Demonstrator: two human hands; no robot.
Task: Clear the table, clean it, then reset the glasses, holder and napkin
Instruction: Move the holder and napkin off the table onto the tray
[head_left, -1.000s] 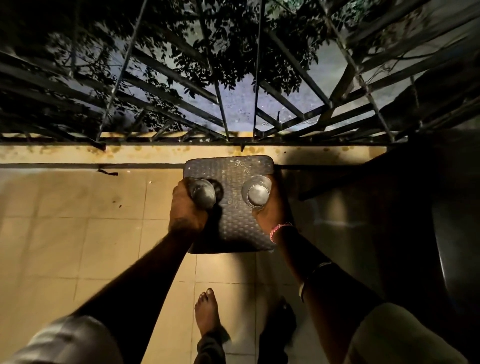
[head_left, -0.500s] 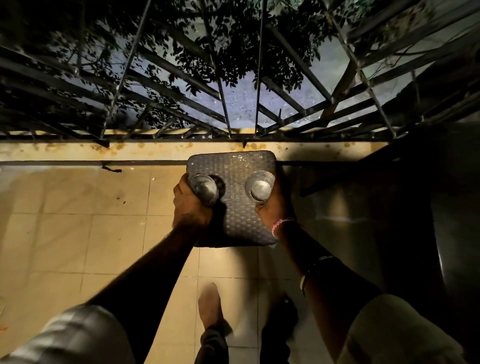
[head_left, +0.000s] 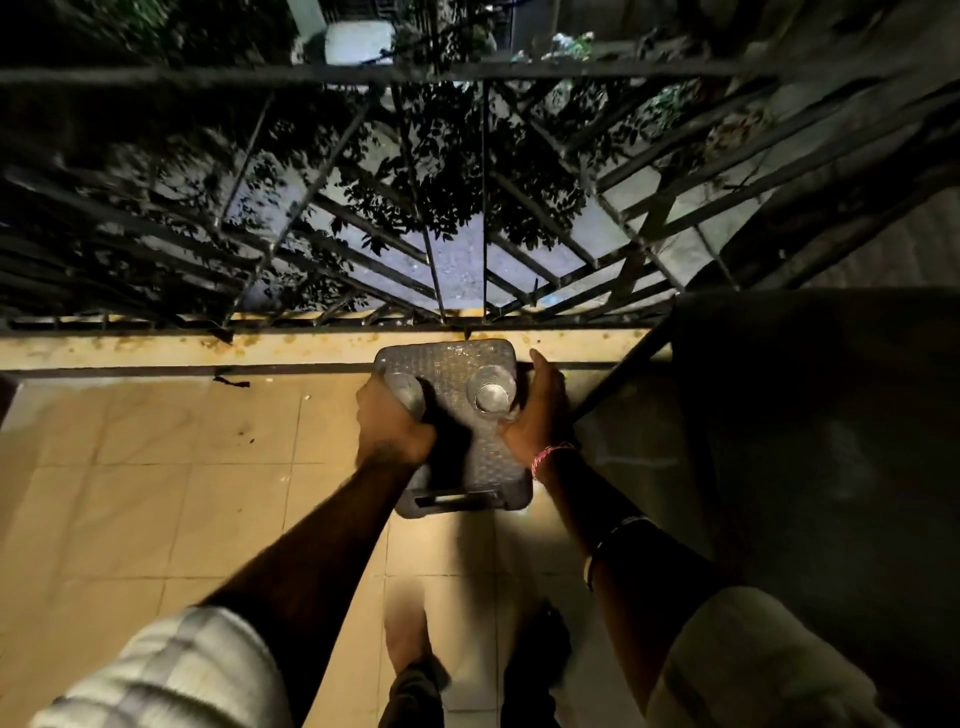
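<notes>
Steel glasses, likely light, slick: left hand (head_left: 395, 423) fingers wrapped round left glass (head_left: 404, 392); right hand (head_left: 537, 410) fingers curled beside right glass (head_left: 491, 396) (contact unclear), both on table (head_left: 457, 364). Grip walls, not rims.

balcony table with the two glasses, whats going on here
A person stands at a small dark woven-top table set against the balcony railing, seen from above at night. The left hand grips one steel glass at the table's left side. The right hand curves around the other steel glass on the right side, thumb stretched up; whether it actually grips is hard to tell. Both glasses are upright at the table top. No holder or napkin shows.
</notes>
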